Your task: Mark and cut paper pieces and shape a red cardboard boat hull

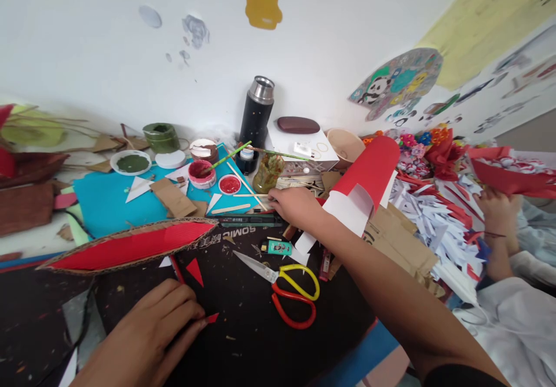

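Note:
My left hand (163,323) is closed low over the black mat, with a small red paper piece (212,318) poking out at its fingertips. Reaching across the table, my right hand (295,204) has its fingers pinched at the end of a thin wooden stick (249,195), beside a glass jar (268,174). Scissors (278,277) with one yellow and one red handle lie spread on the mat between my hands. A green lighter (278,247) rests just above them. Beyond my left hand is a long boat-shaped cardboard piece (134,246) with a red inside.
Paint pots, including a pink one (202,174), stand on a blue sheet (104,201). A black flask (256,114) is near the wall. Rolled red paper (365,170) lies by my right forearm. At right, another person's hand (499,213) is near white paper scraps (434,225).

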Demonstrator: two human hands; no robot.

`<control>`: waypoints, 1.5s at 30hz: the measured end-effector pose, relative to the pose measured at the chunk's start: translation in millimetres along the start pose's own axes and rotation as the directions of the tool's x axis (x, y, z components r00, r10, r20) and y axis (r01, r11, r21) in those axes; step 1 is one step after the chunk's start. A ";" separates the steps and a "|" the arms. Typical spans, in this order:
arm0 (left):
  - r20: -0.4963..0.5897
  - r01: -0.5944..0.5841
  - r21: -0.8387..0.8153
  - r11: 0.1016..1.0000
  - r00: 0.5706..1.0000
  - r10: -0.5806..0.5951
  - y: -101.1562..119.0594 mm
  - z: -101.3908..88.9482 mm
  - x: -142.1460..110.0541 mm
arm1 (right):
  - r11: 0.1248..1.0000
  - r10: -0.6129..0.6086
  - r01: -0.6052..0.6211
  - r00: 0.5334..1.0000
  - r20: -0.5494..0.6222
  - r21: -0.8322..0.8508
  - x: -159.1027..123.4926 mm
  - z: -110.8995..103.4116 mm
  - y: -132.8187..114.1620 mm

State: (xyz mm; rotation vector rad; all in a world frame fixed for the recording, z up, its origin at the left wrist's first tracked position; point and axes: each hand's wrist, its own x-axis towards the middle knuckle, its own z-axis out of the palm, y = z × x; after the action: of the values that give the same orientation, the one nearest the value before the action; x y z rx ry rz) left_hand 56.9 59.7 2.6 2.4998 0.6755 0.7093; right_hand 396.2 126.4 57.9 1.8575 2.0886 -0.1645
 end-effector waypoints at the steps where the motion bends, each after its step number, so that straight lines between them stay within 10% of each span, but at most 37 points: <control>1: 0.001 -0.002 0.003 1.000 1.000 0.002 0.1 -0.3 0.2 | 1.000 -0.001 0.001 1.000 0.005 -0.006 1.4 -0.6 -0.6; 18: 0.069 0.033 -0.001 0.999 0.997 -0.033 -1.9 4.3 -7.3 | 0.992 -0.047 0.053 0.997 0.053 -0.114 -6.5 -13.7 -4.0; 30: 0.044 0.057 -0.020 0.998 0.997 -0.056 0.1 5.3 -3.0 | 0.991 0.070 -0.060 0.994 -0.081 0.122 -71.5 -35.3 -3.5; 35: 0.035 0.059 -0.015 0.998 0.998 -0.058 1.2 7.1 -2.9 | 0.702 0.059 0.079 0.984 -0.169 0.708 -94.2 -18.8 -29.0; 45: -0.016 0.057 0.092 0.994 0.998 -0.056 3.5 -0.8 -2.1 | 0.440 0.013 0.123 0.990 -0.144 0.889 -113.5 13.8 -76.4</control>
State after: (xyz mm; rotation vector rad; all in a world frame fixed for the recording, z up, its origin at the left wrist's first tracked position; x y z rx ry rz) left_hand 56.0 56.1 4.3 2.5500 0.7975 0.6898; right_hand 333.6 4.7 71.4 2.3463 2.3506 -1.5091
